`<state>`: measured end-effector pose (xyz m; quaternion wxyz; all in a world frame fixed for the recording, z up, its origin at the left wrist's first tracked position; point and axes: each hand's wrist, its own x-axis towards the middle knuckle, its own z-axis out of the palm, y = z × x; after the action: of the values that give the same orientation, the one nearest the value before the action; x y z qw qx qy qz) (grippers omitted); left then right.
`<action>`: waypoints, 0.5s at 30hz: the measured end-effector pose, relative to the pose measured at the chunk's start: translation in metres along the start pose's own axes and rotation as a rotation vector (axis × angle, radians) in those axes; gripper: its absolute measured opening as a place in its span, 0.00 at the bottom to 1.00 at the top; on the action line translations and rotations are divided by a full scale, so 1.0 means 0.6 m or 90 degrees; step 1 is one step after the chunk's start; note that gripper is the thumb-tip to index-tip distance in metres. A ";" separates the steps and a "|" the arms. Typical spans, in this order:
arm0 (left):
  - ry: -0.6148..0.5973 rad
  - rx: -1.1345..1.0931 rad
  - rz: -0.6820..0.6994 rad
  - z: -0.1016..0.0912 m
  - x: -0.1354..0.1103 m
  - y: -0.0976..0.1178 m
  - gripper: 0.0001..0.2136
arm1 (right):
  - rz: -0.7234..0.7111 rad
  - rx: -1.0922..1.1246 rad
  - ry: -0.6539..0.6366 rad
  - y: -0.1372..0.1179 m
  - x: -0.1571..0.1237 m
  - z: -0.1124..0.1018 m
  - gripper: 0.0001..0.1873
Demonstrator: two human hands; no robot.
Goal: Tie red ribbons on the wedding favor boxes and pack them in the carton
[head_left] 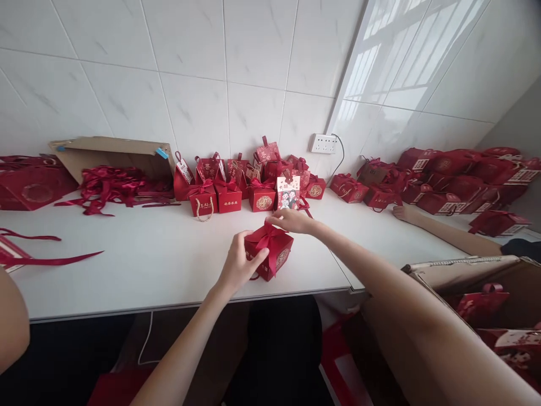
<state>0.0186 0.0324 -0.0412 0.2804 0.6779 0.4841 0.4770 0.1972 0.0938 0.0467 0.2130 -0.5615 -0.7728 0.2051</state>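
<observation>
A red gift box [276, 260] with gold print and a ribbon bow [267, 237] on top stands near the table's front edge. My left hand [242, 264] is wrapped round its left side, with the thumb across the front near the bow. My right hand [293, 221] reaches over the box's far top edge. Its fingertips are closed together at the upper end of the bow's ribbon; what lies between them is partly hidden. A bit of cord shows under the left hand. Just beyond the right hand, a card with two cartoon figures [289, 193] stands against other boxes.
Several finished red boxes [229, 195] line the wall. At left, an overturned carton [114, 145] spills red ribbons [112, 189]. More boxes [448, 175] are piled at right, near another person's hand [406, 214]. An open carton [465, 268] stands at the front right. A socket strip [324, 143] hangs above.
</observation>
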 end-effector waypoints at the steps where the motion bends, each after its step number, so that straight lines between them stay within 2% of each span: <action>1: -0.018 -0.005 -0.005 0.001 0.001 -0.001 0.23 | 0.003 0.013 -0.002 0.003 0.001 0.008 0.13; 4: -0.065 -0.039 -0.022 -0.008 0.008 -0.006 0.19 | 0.011 0.061 0.050 0.007 -0.021 0.031 0.09; 8: -0.103 -0.095 -0.060 -0.032 0.016 -0.009 0.19 | 0.013 0.135 0.095 0.009 -0.077 0.048 0.06; 11: -0.065 -0.080 -0.064 -0.045 0.018 -0.008 0.19 | 0.048 0.231 0.070 0.012 -0.110 0.053 0.11; 15: -0.010 -0.068 -0.056 -0.051 0.016 -0.005 0.15 | 0.086 0.348 0.024 0.021 -0.129 0.063 0.17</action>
<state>-0.0101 0.0397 -0.0283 0.3407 0.6440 0.4849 0.4838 0.2077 0.0203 0.0010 0.3570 -0.5371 -0.6456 0.4091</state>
